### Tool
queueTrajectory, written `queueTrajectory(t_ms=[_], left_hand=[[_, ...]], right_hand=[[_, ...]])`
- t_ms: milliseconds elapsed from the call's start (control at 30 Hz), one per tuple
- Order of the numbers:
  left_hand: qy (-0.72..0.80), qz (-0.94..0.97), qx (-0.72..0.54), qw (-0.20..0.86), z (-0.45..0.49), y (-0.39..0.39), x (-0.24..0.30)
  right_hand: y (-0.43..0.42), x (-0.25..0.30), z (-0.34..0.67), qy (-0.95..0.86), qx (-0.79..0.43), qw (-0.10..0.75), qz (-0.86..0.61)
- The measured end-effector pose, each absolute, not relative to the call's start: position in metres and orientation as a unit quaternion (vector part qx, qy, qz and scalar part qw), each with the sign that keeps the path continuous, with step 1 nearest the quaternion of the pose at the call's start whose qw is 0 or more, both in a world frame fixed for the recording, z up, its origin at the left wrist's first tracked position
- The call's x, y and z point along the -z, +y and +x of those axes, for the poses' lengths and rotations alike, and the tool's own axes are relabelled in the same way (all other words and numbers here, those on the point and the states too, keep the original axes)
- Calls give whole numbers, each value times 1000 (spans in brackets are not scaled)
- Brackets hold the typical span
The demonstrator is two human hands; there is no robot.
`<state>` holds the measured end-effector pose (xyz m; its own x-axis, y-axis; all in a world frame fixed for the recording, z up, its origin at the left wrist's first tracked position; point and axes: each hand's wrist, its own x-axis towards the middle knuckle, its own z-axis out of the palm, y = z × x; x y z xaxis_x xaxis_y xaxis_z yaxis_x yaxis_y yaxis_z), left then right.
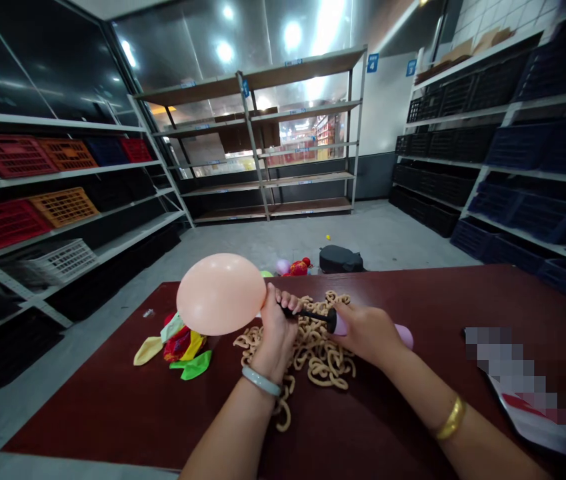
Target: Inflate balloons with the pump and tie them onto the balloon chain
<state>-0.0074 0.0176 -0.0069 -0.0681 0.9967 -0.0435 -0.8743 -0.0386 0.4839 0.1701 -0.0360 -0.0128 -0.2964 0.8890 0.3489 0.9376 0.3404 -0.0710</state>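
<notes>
A peach-coloured balloon [220, 293], partly blown up, sits on the black nozzle of a pink hand pump [403, 335]. My left hand [277, 327] is closed around the balloon's neck at the nozzle tip. My right hand [365, 330] is wrapped round the pump's pink body, with the black shaft [310, 315] stretching between the two hands. Both hands hover over a dark red table [113, 407]. Under them lies a heap of tan chain links [320, 357].
Several limp balloons, yellow, green and red [180, 347], lie left of the chain. A white and red paper [533, 413] lies at the table's right edge. A black bag [340, 259] and small balloons [295, 267] are on the floor beyond. Shelves with crates line both sides.
</notes>
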Motion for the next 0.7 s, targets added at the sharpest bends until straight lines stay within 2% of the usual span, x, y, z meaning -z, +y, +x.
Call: queueTrajectory(t_ms=[267, 433, 700], left_hand=[[150, 177, -751, 618, -58, 28, -12], [161, 165, -735, 637, -24, 17, -2], [189, 190, -686, 676, 32, -10, 6]], right_hand=[[-32, 5, 189, -802, 119, 180, -556], [-34, 12, 181, -800, 132, 165, -562], [-41, 16, 159, -805, 77, 190, -557]])
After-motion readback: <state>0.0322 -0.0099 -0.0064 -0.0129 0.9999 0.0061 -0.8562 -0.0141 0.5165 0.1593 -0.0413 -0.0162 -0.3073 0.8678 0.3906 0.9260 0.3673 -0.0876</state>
